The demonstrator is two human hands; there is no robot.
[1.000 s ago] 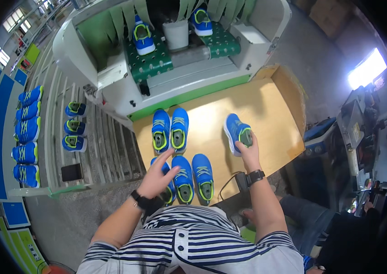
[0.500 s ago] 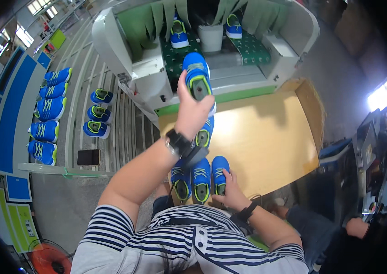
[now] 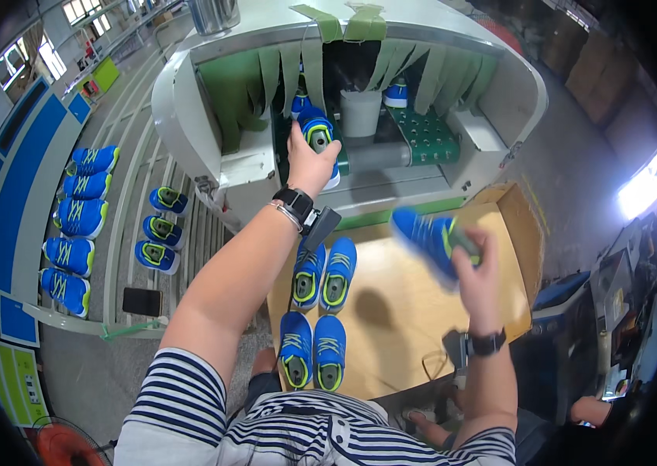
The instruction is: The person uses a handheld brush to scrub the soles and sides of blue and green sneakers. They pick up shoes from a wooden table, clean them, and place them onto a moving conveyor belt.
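Observation:
My left hand is closed round the heel of a blue sneaker with lime-green collar lining, over the left green dotted belt at the machine's mouth. Its toe points at the hanging strips; whether it rests on the belt I cannot tell. My right hand grips the heel of another blue sneaker, blurred by motion and raised above the right part of the tan board. On the board's left side stand two pairs of matching sneakers, a farther pair and a nearer pair, toes away from me.
The white machine has green strips across its opening, a white bucket and a sneaker on its right belt. A rack at left holds several sneakers and a phone. Another person's hand shows at right.
My left hand has carried its sneaker farther into the machine's mouth. My right hand has lifted a sneaker off the near row, up and to the right. My view has shifted slightly.

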